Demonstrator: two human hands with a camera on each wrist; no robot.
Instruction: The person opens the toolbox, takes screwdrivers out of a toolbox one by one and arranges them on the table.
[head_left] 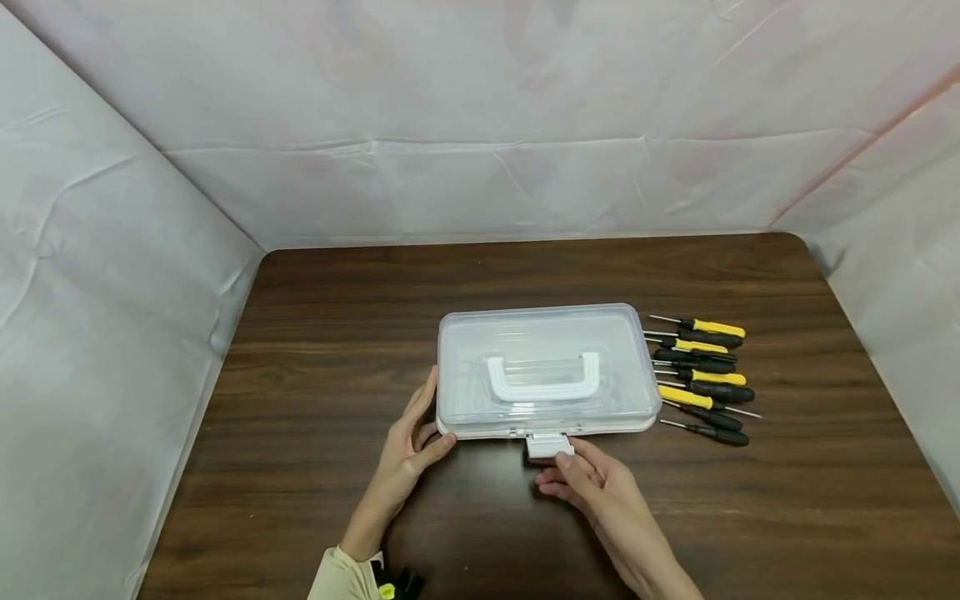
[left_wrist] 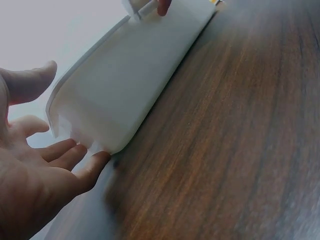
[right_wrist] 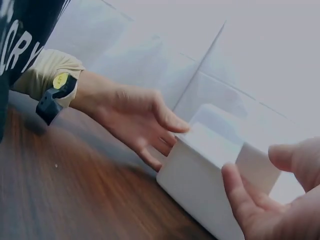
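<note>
A clear plastic case (head_left: 465,367) with a white folding handle (head_left: 543,393) lies on the table, its lid down. At its front edge a white latch (head_left: 549,447) sticks outward. My right hand (head_left: 600,492) pinches the right part of this latch, thumb above and fingers below; the right wrist view shows the latch (right_wrist: 257,167) from the side. Against the case's left end rests my left hand (head_left: 405,454), with its fingers extended along the side and its thumb by the front corner. The left wrist view shows those fingers (left_wrist: 67,154) touching the end wall.
Several screwdrivers (head_left: 712,390) with black or yellow handles lie in a loose column just right of the case. White sheeting (head_left: 480,192) rises behind the dark wooden table (head_left: 322,333) and along both sides.
</note>
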